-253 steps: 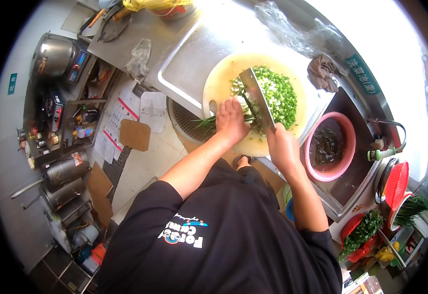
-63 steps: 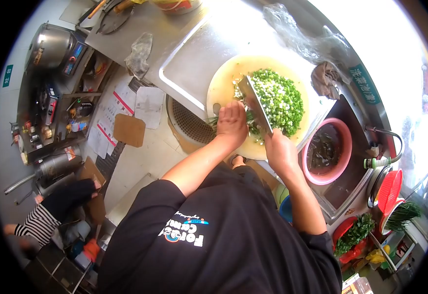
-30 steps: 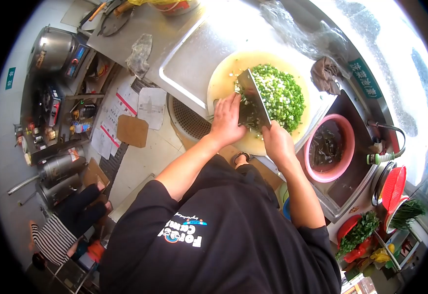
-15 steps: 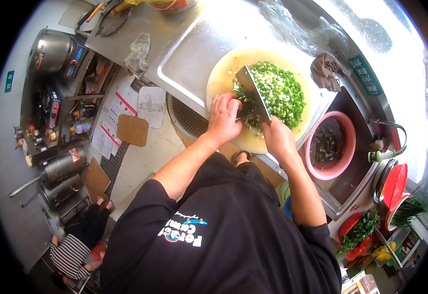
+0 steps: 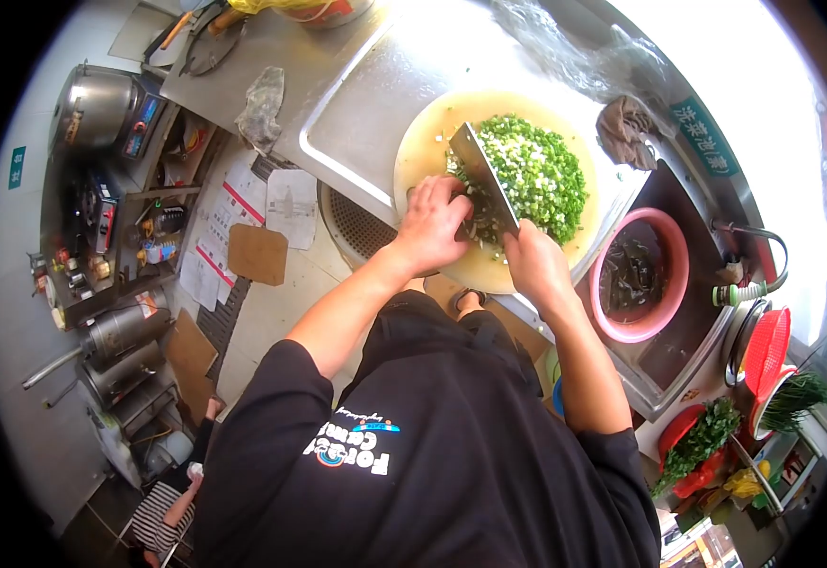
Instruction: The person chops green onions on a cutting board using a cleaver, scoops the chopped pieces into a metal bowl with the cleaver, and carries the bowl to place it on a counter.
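Note:
A round yellowish cutting board (image 5: pixel 423 133) lies on the steel counter, with a heap of chopped green onions (image 5: pixel 536 175) on its right side. My right hand (image 5: pixel 538 263) grips the handle of a broad cleaver (image 5: pixel 485 178), whose blade stands on edge against the left side of the heap. Just left of the blade, my left hand (image 5: pixel 432 222) presses curled fingers down on uncut green onions (image 5: pixel 475 222), which are mostly hidden under the fingers and behind the blade.
Right of the board, a pink basin (image 5: pixel 680 275) of water with dark contents sits in the sink by a tap (image 5: pixel 781 251). A brown rag (image 5: pixel 626 133) and clear plastic bag (image 5: pixel 584 57) lie behind. Another person (image 5: pixel 162 511) is at lower left.
The cleaver has shifted slightly left along with my right hand. My left hand stays on the green onions. The other person at lower left has moved lower in the view.

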{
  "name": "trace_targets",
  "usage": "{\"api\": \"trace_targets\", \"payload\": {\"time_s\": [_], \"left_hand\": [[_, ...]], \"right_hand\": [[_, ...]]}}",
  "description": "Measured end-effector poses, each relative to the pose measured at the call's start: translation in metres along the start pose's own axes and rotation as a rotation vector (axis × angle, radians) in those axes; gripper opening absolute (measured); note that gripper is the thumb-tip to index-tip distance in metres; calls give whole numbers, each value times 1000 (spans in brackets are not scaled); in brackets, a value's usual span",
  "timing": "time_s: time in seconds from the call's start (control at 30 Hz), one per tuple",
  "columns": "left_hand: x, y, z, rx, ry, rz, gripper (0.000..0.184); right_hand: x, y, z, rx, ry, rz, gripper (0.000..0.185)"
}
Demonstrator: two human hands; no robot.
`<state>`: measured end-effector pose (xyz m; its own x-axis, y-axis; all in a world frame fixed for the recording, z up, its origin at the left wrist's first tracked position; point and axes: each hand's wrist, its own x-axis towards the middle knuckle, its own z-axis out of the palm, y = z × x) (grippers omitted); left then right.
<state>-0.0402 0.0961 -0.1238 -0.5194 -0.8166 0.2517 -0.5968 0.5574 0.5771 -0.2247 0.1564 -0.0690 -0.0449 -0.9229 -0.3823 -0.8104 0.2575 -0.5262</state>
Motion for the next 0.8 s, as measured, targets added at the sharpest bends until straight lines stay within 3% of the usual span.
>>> {"api": "trace_targets", "payload": {"time_s": [0.13, 0.4, 0.63, 0.7, 0.8], "left_hand": [[3, -14, 8, -1, 16, 79, 21], [-4, -26, 27, -135, 52, -124, 21], [-2, -26, 35, -89, 129, -57, 18], [-2, -24, 35, -46, 116, -26, 8], [-2, -26, 43, -24, 144, -6, 7]], "right_hand": [[1, -2, -2, -10, -4, -1, 24], [-4, -9, -3, -55, -9, 11, 25], [-2, -12, 2, -160, -67, 16, 24], [11, -15, 14, -204, -65, 10, 13], [31, -15, 30, -172, -2, 16, 13]]}}
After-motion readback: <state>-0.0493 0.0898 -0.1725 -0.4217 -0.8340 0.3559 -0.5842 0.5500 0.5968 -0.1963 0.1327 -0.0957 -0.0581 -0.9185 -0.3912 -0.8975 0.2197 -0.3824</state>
